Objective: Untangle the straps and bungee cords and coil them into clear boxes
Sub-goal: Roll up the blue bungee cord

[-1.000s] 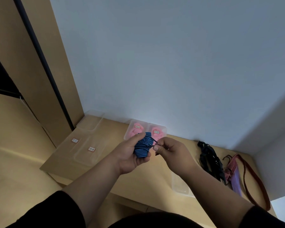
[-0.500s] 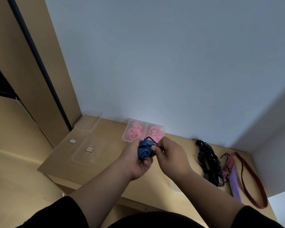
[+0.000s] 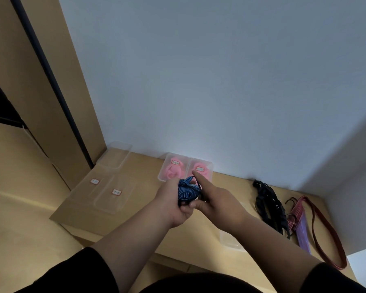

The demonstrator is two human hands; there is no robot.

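- A pale blue-grey wall [image 3: 220, 81] fills the view from 11 to 3 o'clock.
- A tan wooden cabinet panel [image 3: 57, 98] with a dark vertical strip [image 3: 51, 81] stands at 10 o'clock.
- A light wooden tabletop [image 3: 148, 220] lies from centre towards 5 o'clock.

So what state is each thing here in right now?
blue striped cord: bundled, gripped between both hands.
left hand: curled round the bundle.
right hand: holding the bundle, forefinger extended.
two boxes with pink coils: filled, labelled.
black cords: tangled on the table.
red strap: loose, uncoiled.
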